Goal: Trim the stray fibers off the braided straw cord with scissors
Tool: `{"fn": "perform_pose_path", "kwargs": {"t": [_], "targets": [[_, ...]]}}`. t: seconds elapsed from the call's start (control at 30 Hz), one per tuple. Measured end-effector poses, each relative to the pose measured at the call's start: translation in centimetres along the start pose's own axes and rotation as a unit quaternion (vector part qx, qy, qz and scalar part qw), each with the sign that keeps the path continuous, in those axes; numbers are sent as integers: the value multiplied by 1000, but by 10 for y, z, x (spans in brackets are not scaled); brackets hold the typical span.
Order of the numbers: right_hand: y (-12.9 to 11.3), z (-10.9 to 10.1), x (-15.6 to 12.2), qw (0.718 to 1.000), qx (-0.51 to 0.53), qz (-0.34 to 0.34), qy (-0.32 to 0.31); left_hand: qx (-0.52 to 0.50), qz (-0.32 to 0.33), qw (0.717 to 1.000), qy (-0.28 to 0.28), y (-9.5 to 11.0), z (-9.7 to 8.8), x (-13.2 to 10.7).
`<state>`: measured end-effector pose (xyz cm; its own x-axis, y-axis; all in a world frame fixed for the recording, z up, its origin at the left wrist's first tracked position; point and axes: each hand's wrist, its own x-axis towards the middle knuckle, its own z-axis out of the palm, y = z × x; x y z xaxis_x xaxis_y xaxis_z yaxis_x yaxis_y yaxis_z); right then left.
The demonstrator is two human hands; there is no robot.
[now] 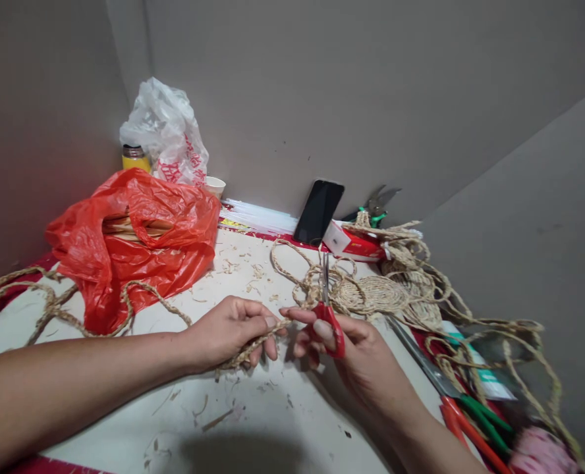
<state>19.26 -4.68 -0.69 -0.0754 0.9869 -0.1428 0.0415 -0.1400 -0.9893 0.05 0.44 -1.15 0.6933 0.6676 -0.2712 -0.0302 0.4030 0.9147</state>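
Observation:
My left hand [243, 329] is closed around a braided straw rope [246, 352], pinching it between thumb and fingers. One end of the rope points toward my other hand. Small red-handled scissors [333, 332] are in my right hand [356, 349], with thumb and fingers at the handle loops. Their blades point up and away from me and look nearly closed. The fingertips of my right hand are close to the rope's end; I cannot tell whether they touch it. Behind the scissors lie loops of braided rope [285, 263] and a flat coiled straw piece [374, 294].
An orange-red plastic bag [174, 224] holding straw strips stands left, before a white plastic bag [161, 125], yellow jar [135, 160] and paper cup [215, 186]. A phone [319, 212] leans on the wall. Large shears [423, 359] lie right. Straw scraps [218, 420] litter the white tabletop [273, 441].

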Motion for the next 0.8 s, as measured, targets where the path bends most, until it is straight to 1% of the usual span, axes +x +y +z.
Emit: {"fn": "perform_pose_path", "kwargs": {"t": [0.17, 0.27, 0.37, 0.43, 0.47, 0.5, 0.57, 0.63, 0.7, 0.8], "targets": [[3, -5, 2, 1000, -9, 1, -5, -28, -8, 1000, 2, 0, -1, 1], [0, -10, 2, 1000, -26, -9, 7, -49, -6, 999, 20, -2, -2, 2], [-9, -14, 1, 994, -92, -39, 33, -73, 9, 997, 38, -3, -4, 5], [-17, -15, -1, 980, -184, -72, 17, -87, 21, 995, 49, -4, -5, 6], [-20, -15, -3, 965, -245, -93, 2, -93, 25, 994, 56, -5, -6, 7], [-22, -14, -4, 943, -311, -117, -12, -99, 30, 993, 61, -5, -6, 7], [-23, -13, -7, 888, -432, -156, -28, -106, 38, 991, 67, -6, -7, 8], [-21, -11, -8, 840, -513, -172, -25, -109, 43, 991, 70, -6, -8, 8], [-19, -10, -8, 810, -560, -172, -17, -111, 42, 990, 74, -5, -7, 8], [-17, -10, -7, 777, -608, -162, -16, -113, 38, 990, 77, -4, -6, 7]]}}
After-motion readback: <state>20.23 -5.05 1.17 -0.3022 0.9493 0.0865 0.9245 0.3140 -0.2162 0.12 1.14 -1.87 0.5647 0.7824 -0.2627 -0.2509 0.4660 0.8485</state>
